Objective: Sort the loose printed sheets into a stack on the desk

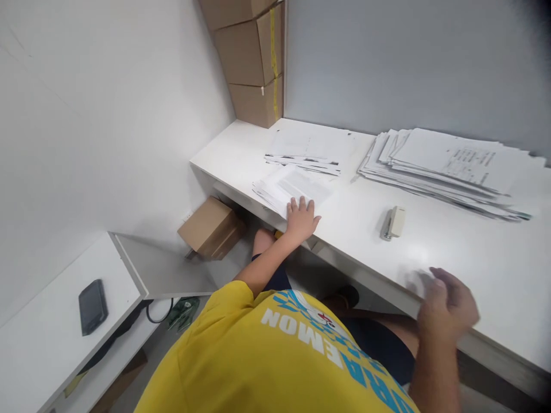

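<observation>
My left hand (301, 221) lies flat, fingers spread, on the near edge of a small fanned pile of printed sheets (297, 183) at the desk's front edge. My right hand (450, 304) hovers at the front edge farther right, loosely curled with thumb and index finger apart; nothing shows in it. A small cream stapler (396, 221) rests on the desk between my hands, nearer the right one and not touched. Behind the left hand's pile is another spread of papers (310, 143). A thick, uneven stack of printed sheets (451, 166) sits toward the back right.
The white desk (353, 218) runs along a grey partition (408, 63). Cardboard boxes (253, 63) are stacked at its far left end, and another box (210, 226) is on the floor below. A black phone (92, 307) lies on a white side table (47, 344) to the left.
</observation>
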Demonstrator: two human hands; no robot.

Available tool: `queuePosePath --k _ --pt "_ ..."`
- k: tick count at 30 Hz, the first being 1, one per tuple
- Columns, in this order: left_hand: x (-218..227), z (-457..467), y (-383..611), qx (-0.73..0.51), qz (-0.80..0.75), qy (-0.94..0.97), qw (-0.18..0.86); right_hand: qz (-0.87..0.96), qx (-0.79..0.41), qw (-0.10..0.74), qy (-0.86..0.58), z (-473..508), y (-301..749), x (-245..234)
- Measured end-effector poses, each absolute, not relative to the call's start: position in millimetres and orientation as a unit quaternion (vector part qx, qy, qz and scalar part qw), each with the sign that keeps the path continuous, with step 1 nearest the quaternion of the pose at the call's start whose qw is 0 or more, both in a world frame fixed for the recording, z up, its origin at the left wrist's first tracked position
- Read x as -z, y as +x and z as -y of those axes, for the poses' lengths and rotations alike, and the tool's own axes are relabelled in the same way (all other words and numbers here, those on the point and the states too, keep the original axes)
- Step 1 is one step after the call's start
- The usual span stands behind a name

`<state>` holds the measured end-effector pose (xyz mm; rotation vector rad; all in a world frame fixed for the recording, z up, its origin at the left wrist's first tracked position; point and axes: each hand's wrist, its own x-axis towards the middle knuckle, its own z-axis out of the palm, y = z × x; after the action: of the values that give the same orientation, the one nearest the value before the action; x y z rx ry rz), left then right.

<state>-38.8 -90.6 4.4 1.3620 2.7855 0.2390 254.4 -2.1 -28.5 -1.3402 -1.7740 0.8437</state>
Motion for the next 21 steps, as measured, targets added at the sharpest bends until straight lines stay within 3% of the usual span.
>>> queuePosePath --k 3,9,15,21 --pt "-1.0 90.4 -28.7 -0.066 -0.855 0.514 0.031 0.695 -0.357 0.421 -0.460 28.9 238.2 24.1" --pt "-8.5 103.0 -17.9 -0.108 -0.797 0.593 0.040 0.701 -0.539 0.291 -0.365 68.9 205.0 29.6" --pt "-11.5 133.2 12.8 -0.135 -0.741 0.657 -0.005 0.458 -0.781 0.263 -0.332 71.2 172.7 32.6" --pt "8.8 158.0 32.6 -0.218 -0.716 0.663 0.027 0.395 -0.767 0.302 -0.406 61.3 152.3 38.9"
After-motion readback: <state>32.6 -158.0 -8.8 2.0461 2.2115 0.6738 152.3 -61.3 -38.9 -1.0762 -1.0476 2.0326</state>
